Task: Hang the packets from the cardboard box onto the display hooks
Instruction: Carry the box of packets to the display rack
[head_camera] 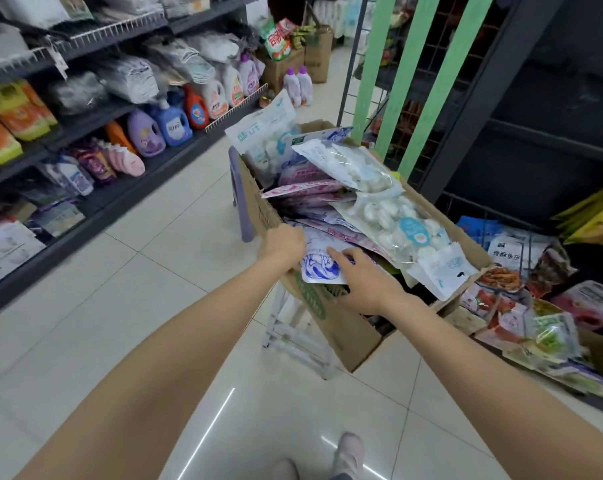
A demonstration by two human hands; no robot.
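Left hand (283,244) grips the cardboard box (348,327) rim at nine o'clock to steady it, while right hand (366,282) fingers lie spread on a blue-printed packet (319,268), seemingly to lift it.

Glossy white tiled floor (127,306) between dark shelves (95,112).

Readable text is scarce, most is blurred.

- Snack packet (510,258) on the right lower shelf: "香酥鱼皮" in dark characters on a white panel. Only clear string in view.
- Cotton-ball packet (258,140) standing at the far end of the box (348,332): large pale-blue characters top left, too soft to read for sure.
- Detergent bag (276,41) at the aisle's far end: big red characters on green and white, not legible.
- Detergent bottles (170,126) on the left shelf: labels carry print, unreadable.
- Box side: green print, cut off and illegible.

No numbers or price tags can be read.
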